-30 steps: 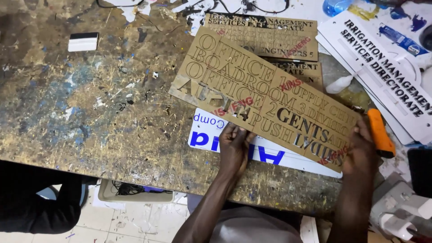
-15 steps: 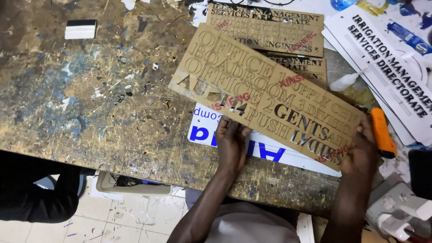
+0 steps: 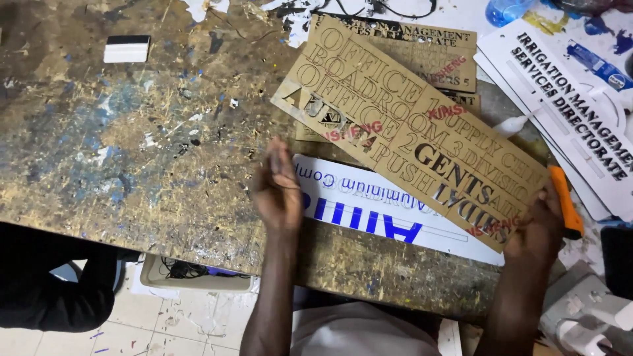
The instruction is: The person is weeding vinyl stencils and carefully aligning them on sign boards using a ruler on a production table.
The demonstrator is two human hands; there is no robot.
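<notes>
The right hand (image 3: 537, 227) pinches the near corner of the brown stencil board (image 3: 409, 128), keeping it steady on the workbench (image 3: 132, 151). The left hand (image 3: 277, 191) is free, fingers loose, just left of the board, holding nothing.

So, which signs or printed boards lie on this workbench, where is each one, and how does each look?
Brown board: middle of the bench, long rectangle with cut-out letters, right hand at its near corner.
Second brown board: behind the first, partly covered.
White sheet: under the brown board, blue letters, beside the left hand.
White sign: far right, black letters, blue marks.
</notes>
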